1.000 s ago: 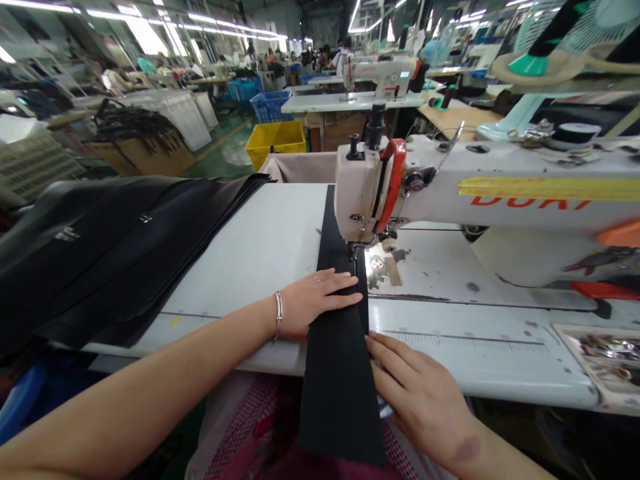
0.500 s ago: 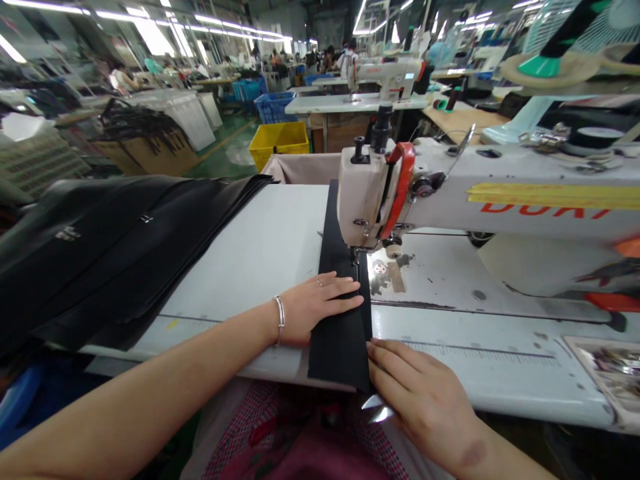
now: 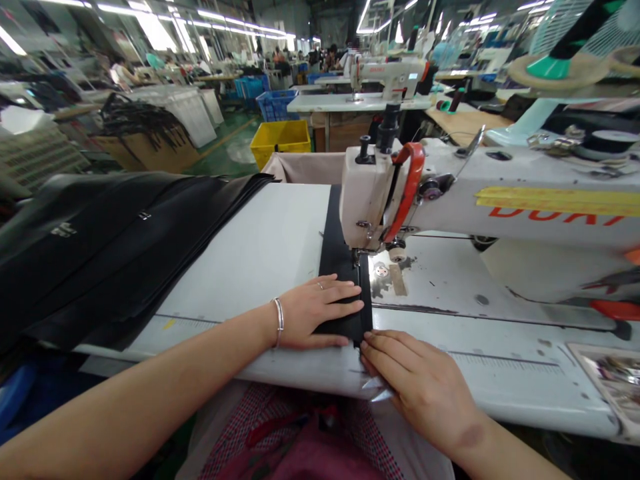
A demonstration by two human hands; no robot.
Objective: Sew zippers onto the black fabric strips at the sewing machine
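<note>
A black strip of leather-like material (image 3: 334, 233) runs under the presser foot of the white sewing machine (image 3: 367, 193). My left hand (image 3: 320, 310) lies flat on the strip just in front of the needle, fingers stretched out. At the strip's near right corner, the fingertips of my right hand (image 3: 420, 377) press its edge. Two pointed metal blades, apparently thread snips (image 3: 379, 388), stick out from beneath that hand; their handles are hidden in the curled fingers. The needle tip itself is too small to make out.
A stack of black panels (image 3: 125, 247) covers the table's left side. A ruler scale (image 3: 505, 360) lies along the front edge. Behind the table stand a fabric-lined bin (image 3: 305, 167) and a yellow crate (image 3: 280, 140). Thread spools (image 3: 555, 63) rise at the upper right.
The black strip has moved forward under the presser foot, so less of it shows near the table's front edge. My right hand has followed slightly forward; my left hand stays almost in place.
</note>
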